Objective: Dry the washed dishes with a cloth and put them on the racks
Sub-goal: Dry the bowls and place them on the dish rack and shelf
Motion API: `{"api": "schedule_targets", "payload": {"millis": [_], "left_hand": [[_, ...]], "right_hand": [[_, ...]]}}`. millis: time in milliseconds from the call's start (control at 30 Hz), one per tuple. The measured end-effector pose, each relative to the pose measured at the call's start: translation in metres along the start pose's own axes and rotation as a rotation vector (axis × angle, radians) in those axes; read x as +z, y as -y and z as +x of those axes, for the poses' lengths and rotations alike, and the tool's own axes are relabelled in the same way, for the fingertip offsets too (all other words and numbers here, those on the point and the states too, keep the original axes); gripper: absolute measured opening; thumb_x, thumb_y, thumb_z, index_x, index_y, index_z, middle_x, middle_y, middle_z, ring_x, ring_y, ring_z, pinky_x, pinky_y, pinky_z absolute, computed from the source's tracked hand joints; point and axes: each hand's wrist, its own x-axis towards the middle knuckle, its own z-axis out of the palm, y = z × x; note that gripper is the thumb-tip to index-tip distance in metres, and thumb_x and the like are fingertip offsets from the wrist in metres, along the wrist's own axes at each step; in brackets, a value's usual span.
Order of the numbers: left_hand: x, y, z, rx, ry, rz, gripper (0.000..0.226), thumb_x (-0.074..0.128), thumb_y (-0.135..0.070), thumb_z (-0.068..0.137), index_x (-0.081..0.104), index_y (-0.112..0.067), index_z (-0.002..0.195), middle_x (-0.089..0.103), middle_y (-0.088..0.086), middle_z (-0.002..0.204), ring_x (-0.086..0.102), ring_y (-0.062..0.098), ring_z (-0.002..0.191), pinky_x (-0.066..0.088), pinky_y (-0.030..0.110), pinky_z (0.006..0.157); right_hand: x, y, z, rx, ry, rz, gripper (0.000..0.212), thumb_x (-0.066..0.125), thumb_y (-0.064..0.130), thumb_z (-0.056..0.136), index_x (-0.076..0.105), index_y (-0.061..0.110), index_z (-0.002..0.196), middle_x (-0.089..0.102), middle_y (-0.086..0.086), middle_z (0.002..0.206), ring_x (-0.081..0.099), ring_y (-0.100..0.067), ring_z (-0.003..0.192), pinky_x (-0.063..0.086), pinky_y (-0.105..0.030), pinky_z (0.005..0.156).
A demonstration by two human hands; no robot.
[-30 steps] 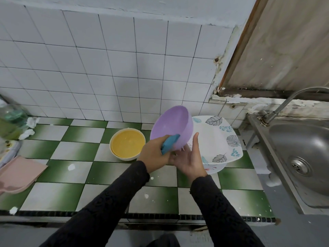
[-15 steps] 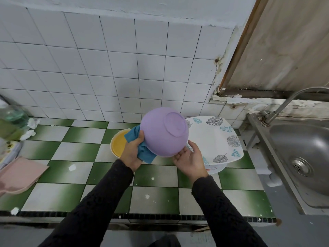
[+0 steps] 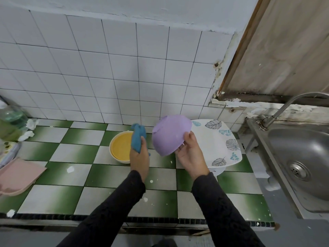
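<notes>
**Above a green-and-white counter, a purple bowl is hanging in one hand and a cloth in the other**

Over the checkered tile counter (image 3: 71,157), a person in black knit sleeves is holding both hands up side by side, near each other but not touching. The right hand (image 3: 191,154) is gripping the purple bowl (image 3: 169,134) by its rim, with the thumb lying on the smooth outer wall and the fingers tucked behind. The bowl is tilting in the air, its matte plastic outside and small round base facing the camera. The left hand (image 3: 139,157) is clenching a bunched blue cloth (image 3: 138,139), whose soft, crumpled end is sticking up from the fist. A narrow gap is separating cloth from bowl.

Behind the left hand, a round bowl (image 3: 121,148), cream outside and yellow inside, is sitting upright on the tiles. Behind the right hand, a squarish white plate (image 3: 219,143) printed with grey and teal leaves is resting on another white dish, of which only an edge is showing. At the right, a steel sink (image 3: 302,157) is showing its drain under a curved tap (image 3: 284,107). At the left edge, a clear bottle (image 3: 10,122) is holding green liquid, and a flat pink plastic piece (image 3: 19,175) is lying near it.
</notes>
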Motion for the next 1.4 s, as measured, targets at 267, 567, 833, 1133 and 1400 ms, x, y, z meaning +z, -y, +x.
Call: {"api": "schedule_targets", "payload": {"millis": [267,567,833,1133,1400], "left_hand": [[0.009,0.0,0.034,0.361,0.425,0.361,0.042,0.05,-0.035,0.1,0.048,-0.026,0.142,0.053,0.002,0.141,0.046,0.018,0.134,0.041,0.029,0.106],[0.011,-0.018,0.031,0.434,0.548,0.428,0.03,0.051,-0.029,0.101,0.054,-0.032,0.131,0.056,-0.004,0.134,0.05,0.01,0.123,0.04,0.021,0.104],[0.014,-0.016,0.024,0.636,0.501,0.665,0.043,0.055,-0.024,0.096,0.054,-0.025,0.139,0.053,-0.006,0.14,0.042,0.01,0.133,0.029,0.027,0.115],[-0.004,-0.022,0.044,-0.211,0.273,0.051,0.034,0.042,-0.039,0.104,0.063,-0.016,0.118,0.067,0.01,0.104,0.062,0.02,0.094,0.052,0.034,0.08],[0.017,0.0,0.014,-0.14,-0.042,-0.089,0.029,0.045,-0.035,0.103,0.055,-0.017,0.123,0.063,0.005,0.109,0.056,0.021,0.102,0.053,0.029,0.08]], "right_hand": [[0.026,-0.006,-0.012,-0.167,0.095,-0.876,0.026,0.042,0.013,0.108,0.065,0.004,0.1,0.066,-0.006,0.093,0.058,-0.01,0.084,0.048,-0.021,0.076],[0.02,0.006,-0.009,-0.228,0.066,-1.03,0.028,0.043,0.011,0.108,0.066,0.015,0.093,0.066,-0.003,0.089,0.057,-0.009,0.082,0.044,-0.012,0.071],[0.018,0.002,-0.008,-0.197,-0.013,-0.949,0.028,0.045,0.01,0.107,0.069,0.011,0.093,0.07,-0.016,0.096,0.059,-0.018,0.088,0.05,-0.035,0.083],[0.013,0.016,-0.007,-0.053,-0.187,-0.34,0.03,0.048,0.012,0.103,0.073,0.015,0.086,0.074,-0.003,0.089,0.064,-0.021,0.087,0.052,-0.036,0.083],[0.023,0.0,-0.006,0.046,-0.242,0.257,0.029,0.037,0.018,0.108,0.062,0.005,0.116,0.075,-0.011,0.102,0.065,-0.028,0.103,0.053,-0.045,0.084]]}}
